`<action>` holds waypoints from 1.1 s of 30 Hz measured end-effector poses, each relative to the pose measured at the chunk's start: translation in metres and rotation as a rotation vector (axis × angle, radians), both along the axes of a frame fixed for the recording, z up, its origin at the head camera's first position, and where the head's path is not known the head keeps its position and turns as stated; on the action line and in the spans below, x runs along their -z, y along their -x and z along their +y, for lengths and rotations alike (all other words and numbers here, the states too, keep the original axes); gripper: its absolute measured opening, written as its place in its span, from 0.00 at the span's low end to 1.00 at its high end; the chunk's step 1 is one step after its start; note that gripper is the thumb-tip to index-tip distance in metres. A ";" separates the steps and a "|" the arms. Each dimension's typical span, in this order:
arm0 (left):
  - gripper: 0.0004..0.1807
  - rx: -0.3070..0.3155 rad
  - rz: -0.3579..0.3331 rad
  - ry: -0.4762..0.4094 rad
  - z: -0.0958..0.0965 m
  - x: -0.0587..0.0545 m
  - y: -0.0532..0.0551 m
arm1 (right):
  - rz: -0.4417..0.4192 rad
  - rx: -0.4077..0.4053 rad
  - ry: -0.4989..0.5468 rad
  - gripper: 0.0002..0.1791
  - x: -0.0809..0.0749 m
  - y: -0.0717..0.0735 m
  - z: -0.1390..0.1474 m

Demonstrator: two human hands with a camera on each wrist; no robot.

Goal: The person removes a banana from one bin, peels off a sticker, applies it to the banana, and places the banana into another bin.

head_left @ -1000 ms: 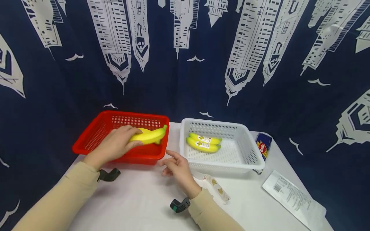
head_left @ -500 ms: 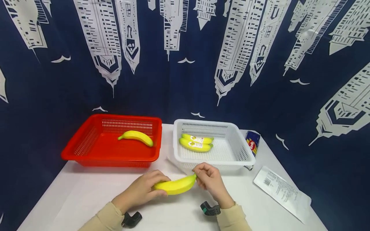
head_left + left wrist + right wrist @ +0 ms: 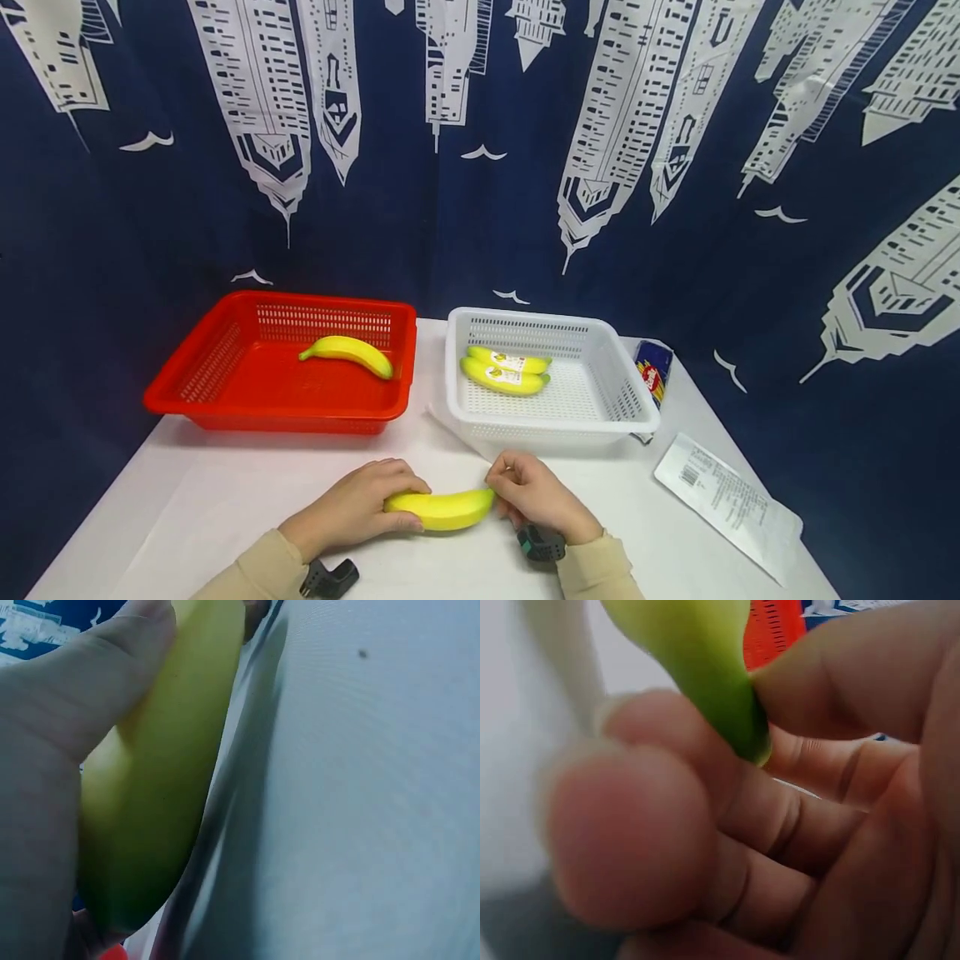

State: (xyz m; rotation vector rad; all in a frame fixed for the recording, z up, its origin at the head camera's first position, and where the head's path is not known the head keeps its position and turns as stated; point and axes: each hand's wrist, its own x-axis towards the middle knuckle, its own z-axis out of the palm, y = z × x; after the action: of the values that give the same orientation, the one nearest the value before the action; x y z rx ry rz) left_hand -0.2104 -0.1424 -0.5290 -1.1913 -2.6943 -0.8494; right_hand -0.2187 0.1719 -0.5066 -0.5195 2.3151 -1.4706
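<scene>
Low over the white table, my left hand [image 3: 360, 504] grips a yellow banana [image 3: 442, 510] round its left end, thumb along the near side. In the left wrist view the thumb presses against the banana [image 3: 161, 765]. My right hand [image 3: 536, 496] pinches the other end; the right wrist view shows its green tip [image 3: 739, 724] between thumb and fingers. A second banana [image 3: 348, 354] lies in the red basket [image 3: 285, 421]. Two bananas [image 3: 504, 375] with paper labels lie side by side in the white basket [image 3: 555, 429].
The baskets stand beside each other at the back of the table [image 3: 225, 500]. A blue packet [image 3: 652, 371] is tucked right of the white basket. A flat white pouch with printed text [image 3: 731, 508] lies at the right edge. A dark patterned curtain [image 3: 420, 233] hangs behind.
The left hand has brought the banana out of the red basket, down to the table in front. The right hand has moved right and closed on its tip; both hands then came slightly nearer.
</scene>
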 end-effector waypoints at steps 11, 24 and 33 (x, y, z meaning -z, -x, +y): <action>0.21 -0.028 -0.021 -0.003 0.002 0.002 0.003 | 0.092 0.053 -0.145 0.06 0.003 0.001 -0.008; 0.21 -0.048 -0.043 0.012 0.003 0.003 0.003 | 0.128 0.066 -0.215 0.06 0.003 0.000 -0.012; 0.22 -0.072 -0.042 0.042 0.003 0.000 0.002 | 0.153 0.057 -0.220 0.04 0.001 -0.001 -0.014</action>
State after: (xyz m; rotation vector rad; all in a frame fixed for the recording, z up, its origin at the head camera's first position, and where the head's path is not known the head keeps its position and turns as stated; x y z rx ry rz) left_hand -0.2129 -0.1393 -0.5291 -1.0882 -2.7835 -0.8213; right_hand -0.2180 0.1584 -0.5080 -0.5233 2.5908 -1.2170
